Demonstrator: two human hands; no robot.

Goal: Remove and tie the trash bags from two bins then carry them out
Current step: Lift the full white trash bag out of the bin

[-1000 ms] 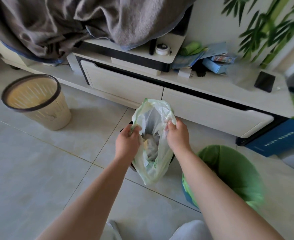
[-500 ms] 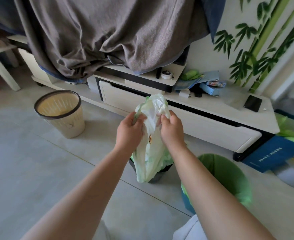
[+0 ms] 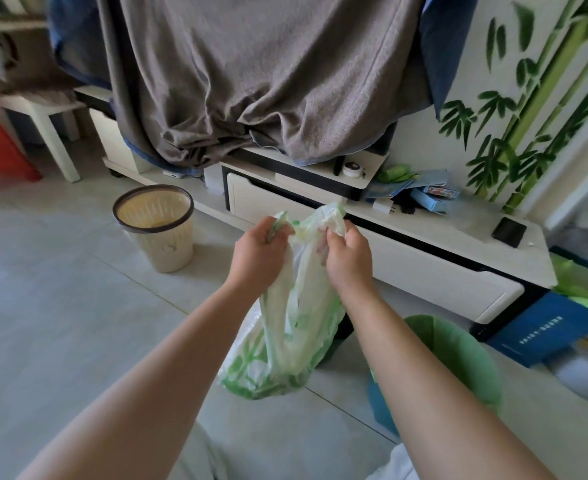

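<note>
A pale green, see-through trash bag [image 3: 287,337] hangs in mid-air above the tiled floor [image 3: 60,323], in front of the drawer fronts of a low white cabinet [image 3: 424,275]. Both of the person's bare hands hold it at the mouth. The left hand [image 3: 257,258] has its fingers curled tight round one bunched corner of the plastic. The right hand [image 3: 348,261] pinches the other bunched corner between thumb and curled fingers. The hands are close together but apart, with a short span of bag stretched between them. The bag's body sags below the wrists, its bottom clear of the floor.

Behind the bag's right side, a dark bin [image 3: 342,329] shows only as a sliver on the floor. Just right of it, under the right forearm, stands a blue bin with a green liner [image 3: 458,355] folded over its rim. Well to the left, near the cabinet's left end, a cream slatted basket [image 3: 157,233] with a dark rim sits upright on the tiles.

On the cabinet top, small blue boxes [image 3: 431,199] and papers lie jumbled along the wall edge, and a black phone [image 3: 509,232] lies flat near the right end. A grey blanket [image 3: 268,81] drapes down over the cabinet's raised shelf. Green bamboo [image 3: 528,98] is painted on the wall at right, and a dark blue box [image 3: 555,327] stands on the floor past the cabinet's right corner.
</note>
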